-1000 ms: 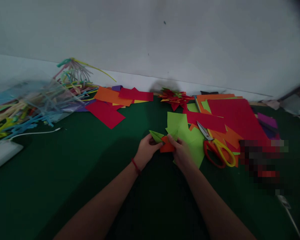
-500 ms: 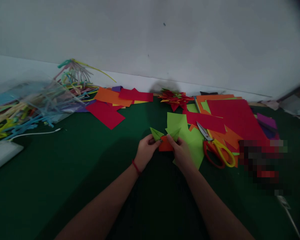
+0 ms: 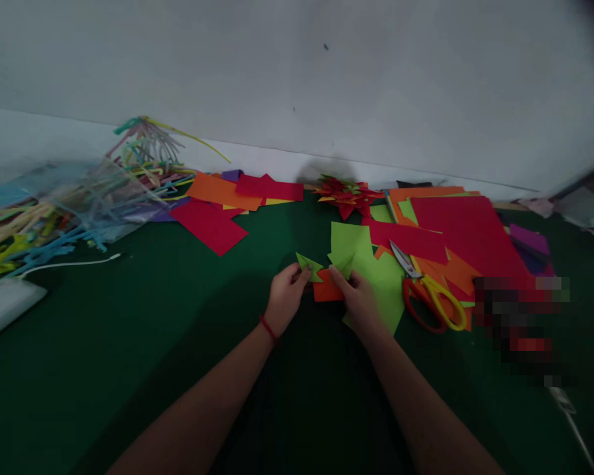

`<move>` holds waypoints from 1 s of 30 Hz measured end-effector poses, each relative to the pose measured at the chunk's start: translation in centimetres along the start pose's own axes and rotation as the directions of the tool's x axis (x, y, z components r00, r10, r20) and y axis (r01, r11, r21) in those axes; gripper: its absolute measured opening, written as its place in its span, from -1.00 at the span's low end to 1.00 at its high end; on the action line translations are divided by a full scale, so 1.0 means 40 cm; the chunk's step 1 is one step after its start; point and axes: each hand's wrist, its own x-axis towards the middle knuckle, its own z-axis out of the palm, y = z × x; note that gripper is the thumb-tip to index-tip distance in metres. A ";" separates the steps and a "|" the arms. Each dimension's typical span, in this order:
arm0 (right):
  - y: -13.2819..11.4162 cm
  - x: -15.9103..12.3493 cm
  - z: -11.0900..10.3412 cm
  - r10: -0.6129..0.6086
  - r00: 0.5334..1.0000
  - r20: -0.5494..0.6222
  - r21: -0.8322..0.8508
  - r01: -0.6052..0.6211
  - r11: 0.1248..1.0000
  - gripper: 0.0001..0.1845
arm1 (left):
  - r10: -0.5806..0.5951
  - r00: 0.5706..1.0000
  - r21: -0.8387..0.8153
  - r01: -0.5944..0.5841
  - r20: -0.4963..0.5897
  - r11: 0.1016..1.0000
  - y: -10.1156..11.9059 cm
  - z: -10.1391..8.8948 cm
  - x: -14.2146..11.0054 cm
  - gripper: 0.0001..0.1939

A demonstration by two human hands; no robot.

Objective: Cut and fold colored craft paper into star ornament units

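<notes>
My left hand (image 3: 287, 288) pinches a folded green paper piece (image 3: 310, 265) that ends in a point at upper left. My right hand (image 3: 359, 293) grips the orange paper (image 3: 327, 287) between thumb and fingers, together with a second pointed green paper piece (image 3: 346, 265). The orange paper lies between the two hands and touches the green pieces; how they are joined cannot be made out. A light green sheet (image 3: 386, 284) lies under and beside my right hand. Scissors (image 3: 418, 277) with one red and one yellow handle rest open just to the right.
Red and orange sheets (image 3: 465, 231) are stacked at the right. A spiky red, orange and green paper flower (image 3: 346, 194) stands near the wall. Colourful pipe cleaners (image 3: 69, 211) lie at the left, partly under clear plastic. Loose paper pieces (image 3: 212, 227) sit at back left.
My left thumb has shifted up onto the green piece, and that piece has turned a little. More of the orange paper's left edge shows. My right hand has hardly moved.
</notes>
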 end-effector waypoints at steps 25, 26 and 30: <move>-0.023 -0.006 -0.014 -0.079 0.996 -0.050 -0.198 0.067 0.978 -0.69 | -0.058 0.985 -0.017 0.061 0.160 0.998 0.005 -0.012 0.012 -0.75; -0.020 -0.007 -0.011 -0.087 0.995 -0.058 -0.195 0.074 0.978 -0.69 | -0.058 0.986 -0.007 0.059 0.159 0.998 0.005 -0.012 0.011 -0.74; -0.015 -0.009 -0.003 -0.105 0.992 -0.071 -0.194 0.089 0.977 -0.70 | -0.055 0.991 -0.005 0.056 0.119 0.998 0.005 -0.011 0.006 -0.72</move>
